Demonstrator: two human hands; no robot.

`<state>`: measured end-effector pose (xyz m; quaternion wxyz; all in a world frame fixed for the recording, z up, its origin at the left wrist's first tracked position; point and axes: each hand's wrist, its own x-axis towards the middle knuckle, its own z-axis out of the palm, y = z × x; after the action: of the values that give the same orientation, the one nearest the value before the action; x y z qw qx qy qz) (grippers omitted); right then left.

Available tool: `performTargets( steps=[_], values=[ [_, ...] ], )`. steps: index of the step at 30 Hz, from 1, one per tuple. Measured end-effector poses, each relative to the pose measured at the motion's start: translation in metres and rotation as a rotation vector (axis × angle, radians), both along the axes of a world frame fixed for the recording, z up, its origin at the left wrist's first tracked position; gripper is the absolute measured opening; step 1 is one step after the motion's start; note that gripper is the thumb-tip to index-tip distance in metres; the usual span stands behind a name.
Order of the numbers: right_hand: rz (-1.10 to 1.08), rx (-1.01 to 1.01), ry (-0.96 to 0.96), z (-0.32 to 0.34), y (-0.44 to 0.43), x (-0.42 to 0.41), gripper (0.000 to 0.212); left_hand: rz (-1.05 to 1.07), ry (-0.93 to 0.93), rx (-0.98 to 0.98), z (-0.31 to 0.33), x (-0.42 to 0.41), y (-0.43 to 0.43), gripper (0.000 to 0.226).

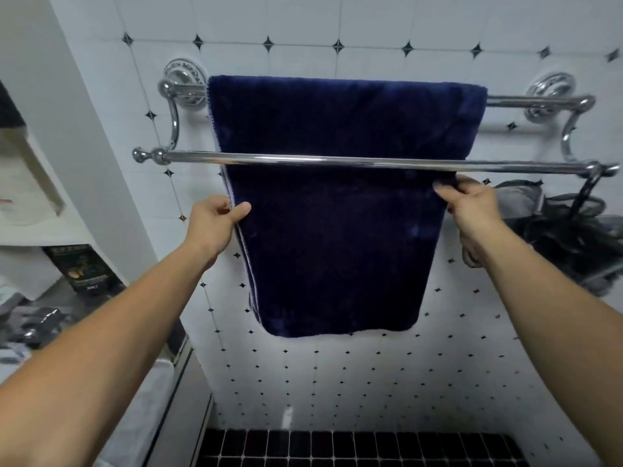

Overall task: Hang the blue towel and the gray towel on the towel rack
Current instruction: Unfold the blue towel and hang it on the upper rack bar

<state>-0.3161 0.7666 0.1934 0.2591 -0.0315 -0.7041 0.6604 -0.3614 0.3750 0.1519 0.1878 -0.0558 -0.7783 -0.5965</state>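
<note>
The blue towel (337, 230) is seen draped over the rear, upper bar of the chrome towel rack (337, 160), against the white tiled wall (371, 21) with its small dark diamonds. The cloth is hung down behind the front bar, which is crossed over the towel's upper half, and the lower hem is left dangling well above the dark tiled floor (337, 449).

Both hands are raised to the towel's side edges, just under the front bar. The left hand (215, 219) is closed on the left edge: the thumb is pressed onto the front of the fabric and the fingers are curled behind it, so the pale trim is pinched between them. The right hand (472, 203) is closed on the right edge a little higher, the thumb laid across the front face and the fingers tucked out of sight behind the cloth. The towel is thus held stretched between the two hands, flat and smooth.

Off to the right, just beyond the right hand, a gray bundle of fabric (519, 200) is seen hanging near the end of the rack beside a dark mesh puff (573, 230); whether it is the gray towel cannot be told.
</note>
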Motion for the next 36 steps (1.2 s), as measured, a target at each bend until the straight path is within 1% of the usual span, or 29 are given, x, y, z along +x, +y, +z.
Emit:
performTargets(
  steps=[2,4,7,9,10,12,14,16,21,24,26,27,30,32,34,36],
  values=[
    [0.054,-0.005,-0.021,0.004,0.005,-0.001,0.017,0.027,0.019,0.019,0.007,-0.003,0.001,0.024],
    [0.117,0.028,-0.048,0.003,0.008,0.0,0.018,-0.025,0.047,0.086,0.021,-0.005,0.004,0.013],
    [0.13,0.073,-0.063,-0.001,0.007,0.002,0.008,-0.116,0.035,0.054,0.027,-0.006,0.009,0.037],
    [0.094,0.06,-0.056,0.002,0.009,0.003,0.006,-0.12,0.028,0.069,0.025,-0.005,0.008,0.035],
    [0.079,0.051,-0.051,0.003,0.011,0.004,0.006,-0.121,0.027,0.076,0.023,-0.004,0.008,0.038],
    [0.073,0.042,-0.043,0.008,0.013,0.006,0.005,-0.13,0.029,0.077,0.017,-0.001,0.009,0.053],
    [0.081,0.045,-0.049,0.009,0.011,0.007,0.005,-0.17,0.023,0.111,0.015,0.003,0.008,0.059],
    [0.097,0.066,-0.063,0.004,0.009,0.009,0.006,-0.185,0.022,0.137,0.019,0.007,0.007,0.06],
    [0.091,0.064,-0.076,-0.014,0.013,0.014,0.011,-0.139,0.014,0.164,0.032,0.003,-0.002,0.052],
    [0.065,0.058,-0.09,-0.011,0.014,0.012,0.012,-0.148,-0.002,0.134,0.031,0.004,-0.003,0.049],
    [0.033,0.048,-0.11,-0.005,0.015,0.012,0.014,-0.136,-0.013,0.128,0.028,0.006,-0.002,0.042],
    [0.017,0.036,-0.121,-0.002,0.016,0.011,0.014,-0.131,-0.021,0.131,0.028,0.007,-0.001,0.042],
    [0.006,0.025,-0.133,0.001,0.017,0.01,0.015,-0.114,-0.014,0.117,0.03,0.012,0.003,0.056],
    [0.028,0.033,-0.137,-0.001,0.015,0.011,0.013,-0.112,-0.013,0.117,0.032,0.015,0.002,0.057],
    [0.041,0.025,-0.143,-0.003,0.011,0.014,0.008,-0.106,-0.012,0.121,0.034,0.016,-0.003,0.046],
    [0.043,0.013,-0.137,-0.006,0.005,0.02,0.011,-0.111,-0.037,0.143,0.036,0.019,-0.007,0.023]
  ],
)
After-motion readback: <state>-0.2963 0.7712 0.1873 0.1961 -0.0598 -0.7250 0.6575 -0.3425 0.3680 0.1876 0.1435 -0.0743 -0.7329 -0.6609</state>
